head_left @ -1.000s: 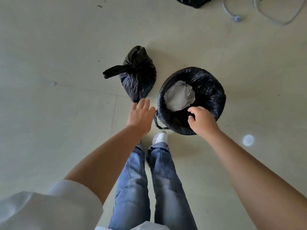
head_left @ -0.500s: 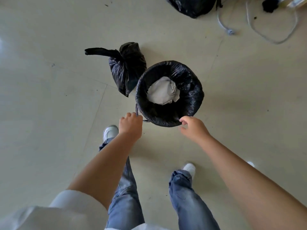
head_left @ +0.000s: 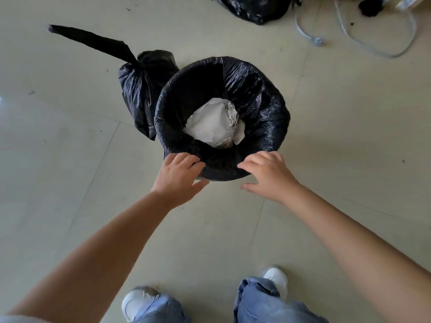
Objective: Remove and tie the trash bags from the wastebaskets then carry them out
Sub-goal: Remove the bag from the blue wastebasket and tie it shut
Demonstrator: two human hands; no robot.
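A round wastebasket stands on the pale floor, lined with a black trash bag folded over its rim. White crumpled paper lies inside. My left hand rests with its fingertips on the near-left rim, fingers spread. My right hand touches the near-right rim, fingers apart too. Neither hand has closed on the bag. A tied black trash bag lies against the basket's left side, its long tail pointing up-left.
Another black bag lies at the top edge, with grey cables on the floor to its right. My feet in white shoes and jeans stand below the basket.
I have bent closer, so the basket looks larger. Both hands moved up to the near rim, and my feet stepped back and apart.
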